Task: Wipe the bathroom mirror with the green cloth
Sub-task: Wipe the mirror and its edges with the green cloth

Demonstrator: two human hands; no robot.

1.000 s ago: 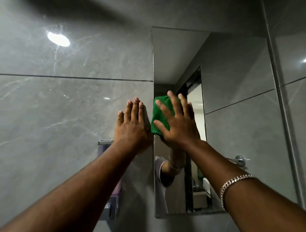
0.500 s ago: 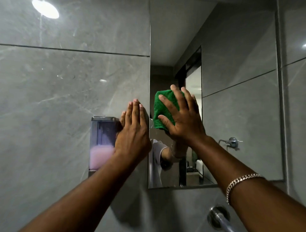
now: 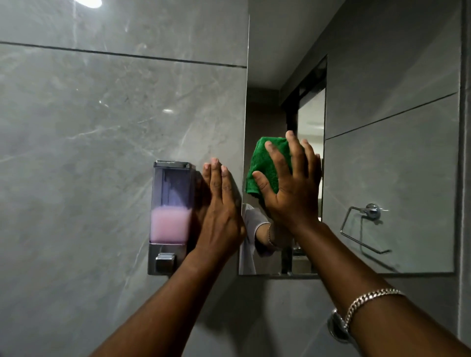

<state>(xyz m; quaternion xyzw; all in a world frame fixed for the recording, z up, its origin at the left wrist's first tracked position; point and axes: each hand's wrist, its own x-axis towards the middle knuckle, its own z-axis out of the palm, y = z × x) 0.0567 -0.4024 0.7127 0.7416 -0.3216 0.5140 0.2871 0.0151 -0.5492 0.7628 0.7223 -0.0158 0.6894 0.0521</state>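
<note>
A frameless rectangular mirror (image 3: pixel 395 165) hangs on the grey tiled wall, filling the right half of the view. A folded green cloth (image 3: pixel 265 168) lies flat against its lower left part. My right hand (image 3: pixel 293 188) presses the cloth onto the glass with fingers spread over it. My left hand (image 3: pixel 219 211) rests flat on the wall tile just left of the mirror's edge, fingers straight and together, holding nothing. The mirror reflects my arm, a doorway and a towel ring.
A wall-mounted soap dispenser (image 3: pixel 170 216) with pink liquid sits right beside my left hand. A chrome tap (image 3: pixel 336 328) shows partly behind my right forearm at the bottom. A ceiling light glare (image 3: pixel 88 2) marks the top left tile.
The view has tilted down, bringing the soap dispenser and mirror's bottom edge into sight. My right hand with the cloth has slid down the glass; my left hand stays on the wall.
</note>
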